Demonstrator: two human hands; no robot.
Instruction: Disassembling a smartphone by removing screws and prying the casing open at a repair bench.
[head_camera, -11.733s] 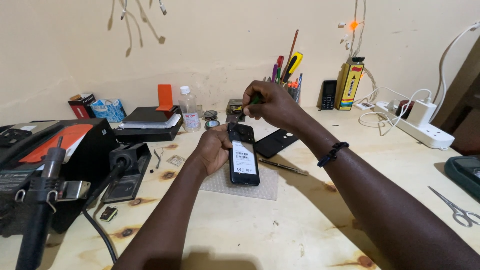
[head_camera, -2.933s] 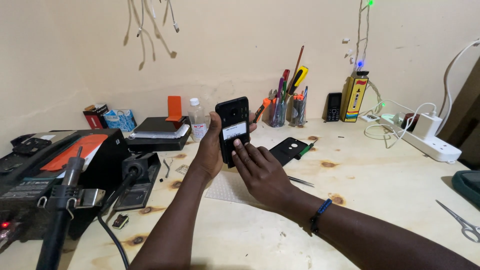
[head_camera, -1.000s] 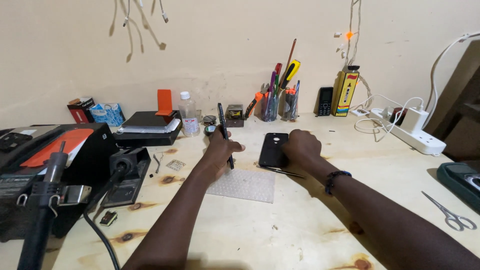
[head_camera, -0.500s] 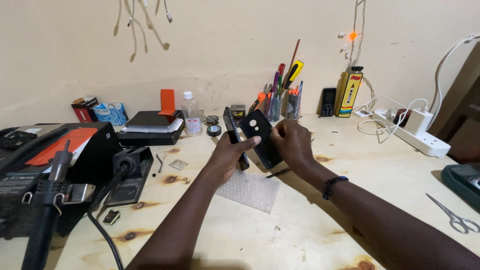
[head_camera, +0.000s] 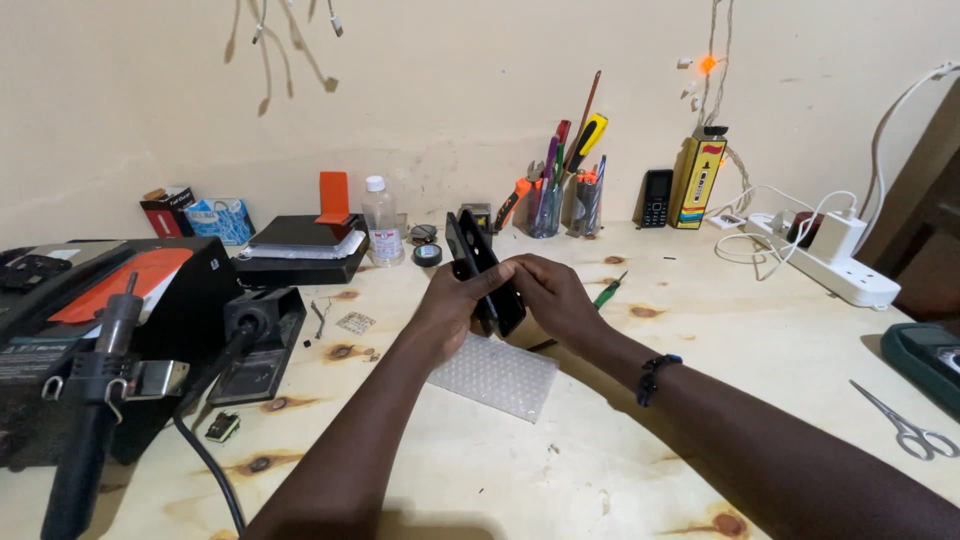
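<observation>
I hold a black smartphone (head_camera: 462, 243) and its black back cover (head_camera: 497, 283) edge-on above the wooden bench, the two pressed together at a slight angle. My left hand (head_camera: 448, 304) grips the phone from the left with the thumb along its edge. My right hand (head_camera: 552, 297), with a dark bead bracelet at the wrist, presses the cover against the phone from the right. Under the hands lies a pale textured work mat (head_camera: 493, 374). A green screwdriver (head_camera: 606, 292) rests on the bench just right of my right hand.
A hot-air station with its black handpiece (head_camera: 95, 400) stands at the left. At the back are a clear bottle (head_camera: 379, 220), tool cups with screwdrivers (head_camera: 560, 190), a small keypad phone (head_camera: 655, 198) and a yellow box (head_camera: 699, 180). A white power strip (head_camera: 835, 270) and scissors (head_camera: 905, 427) lie right.
My right hand picked the back cover off the bench and brought it against the phone, which my left hand has kept upright and lifted slightly.
</observation>
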